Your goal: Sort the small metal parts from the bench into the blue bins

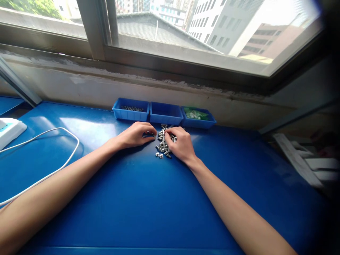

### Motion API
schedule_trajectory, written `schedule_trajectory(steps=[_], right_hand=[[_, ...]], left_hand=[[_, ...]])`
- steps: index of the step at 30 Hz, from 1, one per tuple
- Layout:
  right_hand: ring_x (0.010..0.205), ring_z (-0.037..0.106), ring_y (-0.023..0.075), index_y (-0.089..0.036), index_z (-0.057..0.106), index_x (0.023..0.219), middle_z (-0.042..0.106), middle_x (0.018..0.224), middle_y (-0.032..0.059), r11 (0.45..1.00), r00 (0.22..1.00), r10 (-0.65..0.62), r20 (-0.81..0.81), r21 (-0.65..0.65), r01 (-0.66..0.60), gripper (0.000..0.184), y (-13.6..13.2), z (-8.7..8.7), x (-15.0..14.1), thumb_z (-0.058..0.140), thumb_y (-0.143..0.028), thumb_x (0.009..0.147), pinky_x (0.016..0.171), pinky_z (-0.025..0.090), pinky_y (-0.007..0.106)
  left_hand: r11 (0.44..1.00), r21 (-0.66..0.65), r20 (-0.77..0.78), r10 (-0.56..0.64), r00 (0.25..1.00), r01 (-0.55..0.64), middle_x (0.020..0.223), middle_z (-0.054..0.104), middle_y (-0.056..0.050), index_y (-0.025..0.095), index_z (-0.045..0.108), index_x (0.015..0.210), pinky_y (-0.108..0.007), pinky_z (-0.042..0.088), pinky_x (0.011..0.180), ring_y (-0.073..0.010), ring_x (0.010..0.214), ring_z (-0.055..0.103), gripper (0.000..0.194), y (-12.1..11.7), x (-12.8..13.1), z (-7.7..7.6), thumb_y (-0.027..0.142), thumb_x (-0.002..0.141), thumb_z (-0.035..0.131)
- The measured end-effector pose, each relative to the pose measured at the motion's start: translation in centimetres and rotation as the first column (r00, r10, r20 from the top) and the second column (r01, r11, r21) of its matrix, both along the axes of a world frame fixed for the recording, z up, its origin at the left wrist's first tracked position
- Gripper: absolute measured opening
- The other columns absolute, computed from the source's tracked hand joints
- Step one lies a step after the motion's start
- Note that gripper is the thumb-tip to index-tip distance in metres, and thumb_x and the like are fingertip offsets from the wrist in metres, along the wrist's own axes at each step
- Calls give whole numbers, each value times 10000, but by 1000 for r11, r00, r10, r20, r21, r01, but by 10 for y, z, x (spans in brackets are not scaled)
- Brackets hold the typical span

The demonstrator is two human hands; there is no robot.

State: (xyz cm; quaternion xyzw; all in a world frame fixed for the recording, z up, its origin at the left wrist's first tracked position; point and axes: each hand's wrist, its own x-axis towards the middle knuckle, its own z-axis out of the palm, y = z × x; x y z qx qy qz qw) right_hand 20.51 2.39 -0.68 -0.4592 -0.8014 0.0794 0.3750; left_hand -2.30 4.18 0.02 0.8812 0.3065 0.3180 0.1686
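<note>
A heap of silver metal screws (162, 146) lies on the blue table in front of me, with two round shiny heads at its near edge. My left hand (136, 134) rests at the left side of the heap. Its thumb and fingers are pinched together, and a tiny glint shows at the tips, too small to name. Over the right part of the heap is my right hand (181, 143). Its fingers are closed at the tips on a small bright piece that looks like a screw. The palm and some fingers hide part of the heap.
Three blue bins stand behind the heap: the left bin (130, 115) holds small metal parts, the middle bin (166, 119) shows a bare inside, and the right bin (199, 123) holds a green bag (196, 114). A white cable (71, 131) and power strip (12, 131) lie left.
</note>
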Motion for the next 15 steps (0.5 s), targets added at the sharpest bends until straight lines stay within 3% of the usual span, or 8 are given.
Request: schedule_trajectory(steps=[4,9,15], right_hand=[[915,663,245,-223,711,881,751,917,57,1000,1000,4,4,6,-4,132,1,0,1,583,-193,893,869,515,389],[913,663,243,-220,711,882,751,925,56,1000,1000,5,5,2,-5,131,0,1,1,584,-189,891,871,516,386],[909,664,245,-220,714,886,748,919,59,1000,1000,3,6,3,-3,137,-1,2,0,580,-192,894,857,519,384]], left_hand=[[999,-12,48,53,997,-53,927,764,-69,172,759,993,-264,539,761,-169,793,701,184,0,0,-2,220,888,616],[1000,-1,44,14,999,-13,948,756,-77,174,773,1003,-262,534,763,-171,814,704,210,-1,0,-1,193,885,600],[998,56,-56,-21,998,24,1017,721,-94,191,749,1112,-284,522,818,-198,903,688,262,-6,3,1,289,901,629]])
